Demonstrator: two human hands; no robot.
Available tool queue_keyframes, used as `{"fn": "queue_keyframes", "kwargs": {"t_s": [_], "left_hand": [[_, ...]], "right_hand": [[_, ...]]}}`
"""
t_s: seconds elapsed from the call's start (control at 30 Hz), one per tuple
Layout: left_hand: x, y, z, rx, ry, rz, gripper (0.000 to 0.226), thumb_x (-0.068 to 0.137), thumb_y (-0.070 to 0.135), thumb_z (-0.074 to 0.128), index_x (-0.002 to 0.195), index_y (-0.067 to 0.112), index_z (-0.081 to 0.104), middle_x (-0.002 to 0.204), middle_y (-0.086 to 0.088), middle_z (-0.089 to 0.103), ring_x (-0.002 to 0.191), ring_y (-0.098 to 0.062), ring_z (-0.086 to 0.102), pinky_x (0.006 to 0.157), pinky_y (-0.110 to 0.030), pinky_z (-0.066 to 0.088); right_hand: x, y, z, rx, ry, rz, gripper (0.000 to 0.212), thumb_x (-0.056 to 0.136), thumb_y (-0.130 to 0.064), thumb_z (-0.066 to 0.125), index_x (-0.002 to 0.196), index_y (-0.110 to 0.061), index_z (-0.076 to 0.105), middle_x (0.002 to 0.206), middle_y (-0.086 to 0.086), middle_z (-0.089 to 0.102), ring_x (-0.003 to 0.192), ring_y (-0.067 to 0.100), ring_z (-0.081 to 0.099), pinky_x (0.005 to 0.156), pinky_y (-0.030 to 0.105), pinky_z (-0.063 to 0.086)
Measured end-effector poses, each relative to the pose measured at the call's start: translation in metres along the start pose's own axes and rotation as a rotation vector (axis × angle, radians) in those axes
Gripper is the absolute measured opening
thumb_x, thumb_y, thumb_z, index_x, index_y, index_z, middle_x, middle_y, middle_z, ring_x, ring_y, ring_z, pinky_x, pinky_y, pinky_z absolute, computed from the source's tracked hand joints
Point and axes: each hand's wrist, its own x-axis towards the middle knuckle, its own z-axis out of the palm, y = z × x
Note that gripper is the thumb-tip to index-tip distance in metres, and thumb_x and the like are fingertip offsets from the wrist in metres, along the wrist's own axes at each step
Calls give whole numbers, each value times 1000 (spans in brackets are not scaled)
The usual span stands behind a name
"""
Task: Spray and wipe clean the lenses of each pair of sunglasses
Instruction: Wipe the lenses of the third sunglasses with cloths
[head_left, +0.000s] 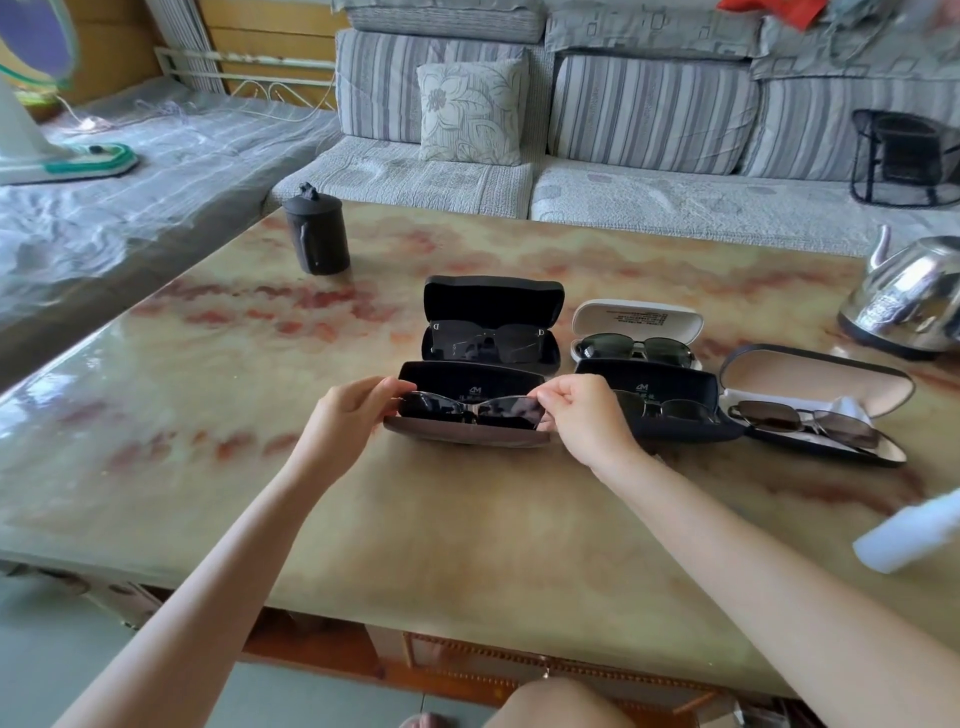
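Note:
Several open glasses cases lie on the marble table (260, 467), each with a pair of sunglasses in it. Nearest me is a dark case (467, 436) holding dark sunglasses (470, 410). My left hand (353, 415) pinches the left end of that pair. My right hand (582, 415) pinches its right end. Behind stands a black case with large black sunglasses (488, 343). To the right are a white case with green-tinted glasses (636, 348), a dark case with another pair (670, 410), and a beige-lined case with metal-framed glasses (810, 421). A white spray bottle (909, 530), blurred, lies at the right edge.
A black lidded mug (316, 234) stands at the table's far left. A steel kettle (904, 296) sits at the far right. A grey striped sofa (623, 130) runs behind the table. A fan base (67, 161) rests on the covered bed to the left.

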Motion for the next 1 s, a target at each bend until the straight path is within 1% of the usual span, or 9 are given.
{"fn": "queue_keyframes", "kwargs": {"t_s": [0.17, 0.3, 0.4, 0.47, 0.57, 0.67, 0.77, 0.87, 1.0], "left_hand": [[-2, 5, 3, 116, 45, 25, 26, 99, 26, 50, 98, 21, 76, 89, -8, 72, 89, -26, 64, 74, -29, 44], [-6, 10, 8, 148, 98, 34, 25, 98, 25, 52, 102, 19, 76, 86, -10, 71, 85, -25, 62, 63, -14, 38], [-6, 13, 13, 168, 101, 34, 28, 98, 30, 52, 87, 17, 74, 69, -12, 59, 66, -26, 46, 53, -22, 29], [-6, 15, 16, 159, 113, 29, 25, 99, 29, 51, 86, 21, 71, 66, -3, 51, 60, -19, 41, 50, -18, 29], [-9, 16, 16, 136, 156, 37, 25, 99, 24, 50, 109, 19, 72, 82, -4, 66, 70, -16, 54, 57, -8, 35], [-10, 15, 14, 98, 190, 38, 24, 99, 21, 51, 107, 16, 73, 94, -11, 72, 82, -21, 57, 62, -6, 36], [-9, 13, 13, 104, 185, 36, 23, 98, 21, 53, 95, 12, 74, 91, -16, 70, 79, -19, 53, 60, -11, 35], [-9, 16, 11, 66, 201, 23, 23, 97, 22, 54, 90, 15, 74, 85, -6, 71, 79, -23, 59, 71, -26, 44], [1, 32, 5, 28, 217, 74, 18, 96, 21, 55, 94, 25, 72, 87, 11, 70, 81, 1, 62, 75, -12, 44]], "right_hand": [[-4, 2, 1, -192, 26, -102, 29, 99, -8, 48, 84, -14, 72, 74, 1, 65, 76, 21, 63, 73, 35, 51], [-11, 1, 7, -417, 74, -191, 25, 99, -15, 49, 100, -19, 74, 92, 5, 68, 87, 23, 60, 74, 35, 46], [-9, -2, 6, -365, 65, -224, 24, 99, -15, 51, 107, -18, 73, 105, 6, 70, 99, 23, 63, 84, 36, 49], [-9, -3, 3, -299, 21, -201, 24, 99, -12, 51, 110, -14, 73, 104, 4, 73, 98, 20, 64, 84, 32, 48], [-9, -3, 1, -261, -2, -190, 25, 99, -11, 51, 112, -14, 72, 96, 1, 72, 90, 16, 63, 75, 24, 41], [-9, -1, 1, -249, -18, -217, 24, 99, -12, 52, 111, -14, 72, 96, -1, 72, 87, 11, 63, 73, 20, 40], [-9, 0, 2, -250, -44, -233, 21, 98, -17, 55, 110, -17, 72, 78, -13, 61, 64, -4, 51, 61, 10, 35], [-7, -2, 1, -194, -30, -242, 21, 97, -17, 55, 104, -17, 74, 84, -10, 68, 74, 1, 59, 68, 19, 44], [5, -12, -13, -23, 5, -213, 19, 94, -12, 56, 96, -14, 75, 87, -12, 69, 88, 2, 63, 75, 0, 41]]}}
